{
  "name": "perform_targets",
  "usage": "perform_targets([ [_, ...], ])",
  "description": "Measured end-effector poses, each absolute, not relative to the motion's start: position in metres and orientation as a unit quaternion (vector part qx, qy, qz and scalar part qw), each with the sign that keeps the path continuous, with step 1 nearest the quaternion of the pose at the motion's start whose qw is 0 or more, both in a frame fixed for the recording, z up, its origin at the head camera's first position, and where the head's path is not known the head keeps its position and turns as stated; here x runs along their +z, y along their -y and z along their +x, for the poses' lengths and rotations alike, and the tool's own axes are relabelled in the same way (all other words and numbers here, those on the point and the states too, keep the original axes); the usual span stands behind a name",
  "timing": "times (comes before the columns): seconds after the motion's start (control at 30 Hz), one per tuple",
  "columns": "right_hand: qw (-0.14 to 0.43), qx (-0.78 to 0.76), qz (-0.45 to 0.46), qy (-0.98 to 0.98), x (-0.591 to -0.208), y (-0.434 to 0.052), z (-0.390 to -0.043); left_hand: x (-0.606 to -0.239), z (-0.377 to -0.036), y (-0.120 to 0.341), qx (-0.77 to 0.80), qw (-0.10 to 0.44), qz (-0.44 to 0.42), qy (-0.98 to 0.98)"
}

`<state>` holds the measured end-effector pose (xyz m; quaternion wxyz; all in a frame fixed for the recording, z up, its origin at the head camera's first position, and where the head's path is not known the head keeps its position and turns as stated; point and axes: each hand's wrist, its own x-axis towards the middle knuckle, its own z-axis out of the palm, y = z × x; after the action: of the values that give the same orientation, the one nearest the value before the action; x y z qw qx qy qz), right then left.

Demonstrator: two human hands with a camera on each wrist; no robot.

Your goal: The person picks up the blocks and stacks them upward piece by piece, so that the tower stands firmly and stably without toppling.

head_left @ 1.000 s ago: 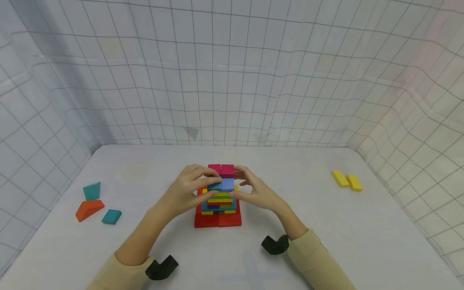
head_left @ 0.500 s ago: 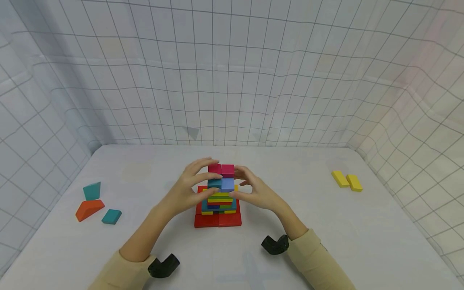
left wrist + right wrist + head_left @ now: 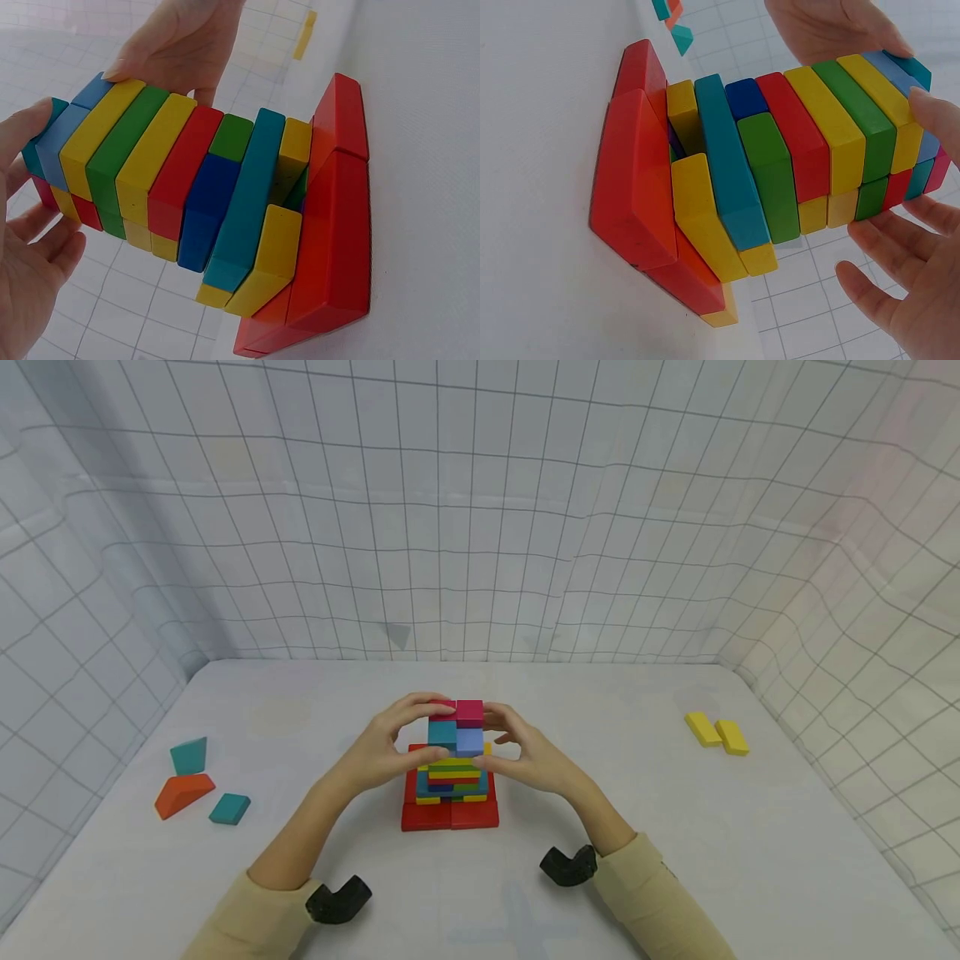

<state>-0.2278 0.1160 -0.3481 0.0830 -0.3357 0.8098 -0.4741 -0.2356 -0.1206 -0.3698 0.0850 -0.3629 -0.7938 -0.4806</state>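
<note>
Both hands, left (image 3: 382,752) and right (image 3: 525,756), fingers curled round block tower (image 3: 452,772) between them.

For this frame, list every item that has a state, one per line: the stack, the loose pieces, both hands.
Block tower: upright on red base blocks, steadied from both sides.
Top blocks: seated on the tower, pinched by fingers.
Left hand: curled round the tower top.
Right hand: fingers against the tower's side.
Two yellow blocks: flat, side by side, untouched.
Teal and orange pieces: loose, untouched.
</note>
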Motion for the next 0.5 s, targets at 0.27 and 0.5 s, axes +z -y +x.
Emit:
perform_targets([
  [0.27,0.085,-0.477,-0.334,-0.809,-0.348,-0.116,-0.228,-0.370,-0.235,0.120,-0.482,0.082,-0.359,0.795],
  [0.5,0.087,-0.474,-0.324,-0.814,-0.347,-0.115,-0.227,-0.367,-0.228,0.142,-0.460,0.089,-0.320,0.823],
])
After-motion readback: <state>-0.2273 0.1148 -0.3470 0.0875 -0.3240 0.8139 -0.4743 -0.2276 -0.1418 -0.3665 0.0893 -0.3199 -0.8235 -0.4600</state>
